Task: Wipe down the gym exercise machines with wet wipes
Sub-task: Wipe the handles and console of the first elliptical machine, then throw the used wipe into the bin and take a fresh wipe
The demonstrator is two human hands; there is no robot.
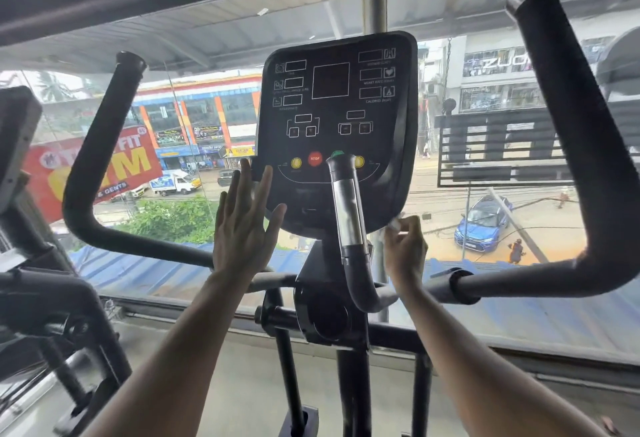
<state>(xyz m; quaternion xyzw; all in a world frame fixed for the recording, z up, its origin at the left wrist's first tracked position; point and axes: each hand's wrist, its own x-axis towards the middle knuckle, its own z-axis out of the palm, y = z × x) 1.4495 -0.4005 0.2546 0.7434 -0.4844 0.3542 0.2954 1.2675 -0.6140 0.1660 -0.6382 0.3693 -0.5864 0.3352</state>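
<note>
Left hand (244, 225): raised upright, palm forward, fingers straight and spread. Fingertips lie at the lower left edge of the console (337, 131); whether the palm presses it or only hovers, cannot tell. Forearm bare, rising from below.

Right hand (405, 249): fingers curled, pinching a crumpled white wet wipe (393, 223) against the console's lower right rim. Only a small part of the wipe shows above the fingers. Forearm bare.

Console: between and above the two hands. Black, flat-faced, rounded corners, matte with white outlined display boxes. Legible: "HEART RATE", "CALORIES", red round button marked "STOP" (314, 159), yellow round buttons either side of it, a green one partly hidden.

Centre grip (348, 214): between the hands, in front of the console. Curved black tube with a shiny metal sensor plate.

Swing handles: left handle (100, 149) outboard of the left hand, right handle (581, 131) outboard of the right hand. Black, thick, tubular, flared ends.

Beyond the hands, through window glass: red banner (90, 166) reading "FIT" and "& GENTS"; blue car (483, 221) on the street.
</note>
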